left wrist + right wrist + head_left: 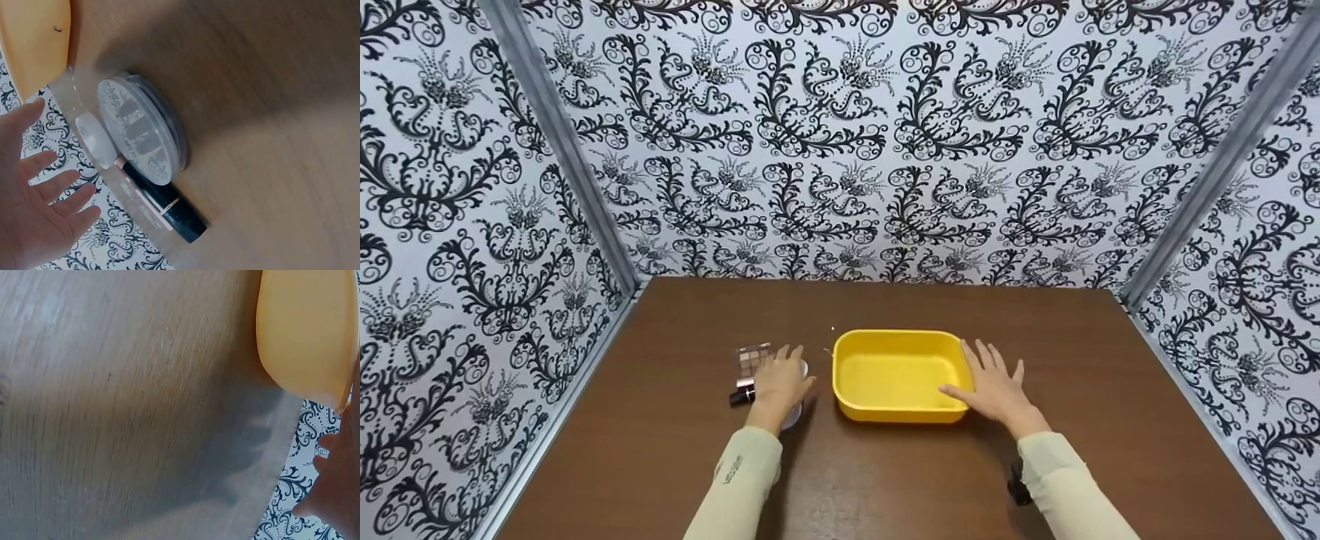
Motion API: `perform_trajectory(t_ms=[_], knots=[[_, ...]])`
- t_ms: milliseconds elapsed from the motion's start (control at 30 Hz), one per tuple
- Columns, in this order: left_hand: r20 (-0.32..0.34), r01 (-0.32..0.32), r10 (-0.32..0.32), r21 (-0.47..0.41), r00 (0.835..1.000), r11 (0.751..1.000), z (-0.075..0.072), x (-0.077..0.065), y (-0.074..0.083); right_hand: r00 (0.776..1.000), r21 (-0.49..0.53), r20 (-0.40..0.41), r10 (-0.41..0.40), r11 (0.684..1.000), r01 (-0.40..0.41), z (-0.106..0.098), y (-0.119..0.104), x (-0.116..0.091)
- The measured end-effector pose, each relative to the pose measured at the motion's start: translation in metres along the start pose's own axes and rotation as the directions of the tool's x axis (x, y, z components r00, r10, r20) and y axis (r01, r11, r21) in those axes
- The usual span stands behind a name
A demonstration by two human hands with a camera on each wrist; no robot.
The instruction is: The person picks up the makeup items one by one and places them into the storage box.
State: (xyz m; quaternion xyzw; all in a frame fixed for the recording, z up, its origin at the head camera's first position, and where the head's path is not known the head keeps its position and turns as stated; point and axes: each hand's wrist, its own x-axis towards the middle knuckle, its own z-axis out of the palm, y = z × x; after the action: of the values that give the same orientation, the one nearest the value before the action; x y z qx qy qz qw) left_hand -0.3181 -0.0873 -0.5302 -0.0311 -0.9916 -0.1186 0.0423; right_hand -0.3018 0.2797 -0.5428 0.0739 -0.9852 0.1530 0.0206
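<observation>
A yellow plastic tub [900, 375] stands on the table, its inside bare. My right hand [996, 386] is at the tub's right rim, fingers spread and thumb reaching over the near right corner. My left hand [780, 382] hovers palm down over a small group of cosmetics left of the tub, fingers extended. Beneath and beside it lie an eyeshadow palette [748, 361] with square pans, a black tube [169, 205] with a pinkish-gold band, a round patterned compact [138, 132] and a small white rounded item [95, 139]. The left hand partly covers them in the head view.
The brown wooden table [885, 480] ends at patterned black-and-white walls [840, 150] at the back and sides, with grey metal posts in the corners. A black object [1018, 484] shows by the right sleeve. A thin beaded strand [73, 87] lies between tub and cosmetics.
</observation>
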Motion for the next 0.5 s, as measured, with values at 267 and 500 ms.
perform_trajectory(t_ms=[267, 500], knots=[[-0.169, -0.053, 0.051, -0.011, 0.984, 0.999, 0.016, -0.006, -0.005, 1.000, -0.008, 0.025, 0.015, 1.000, -0.015, -0.002, -0.002, 0.001], [-0.202, -0.056, 0.051, -0.017, 0.978, 0.998, 0.018, -0.004, -0.006, 1.000, 0.006, 0.009, 0.024, 1.000, -0.024, -0.001, -0.002, 0.003]])
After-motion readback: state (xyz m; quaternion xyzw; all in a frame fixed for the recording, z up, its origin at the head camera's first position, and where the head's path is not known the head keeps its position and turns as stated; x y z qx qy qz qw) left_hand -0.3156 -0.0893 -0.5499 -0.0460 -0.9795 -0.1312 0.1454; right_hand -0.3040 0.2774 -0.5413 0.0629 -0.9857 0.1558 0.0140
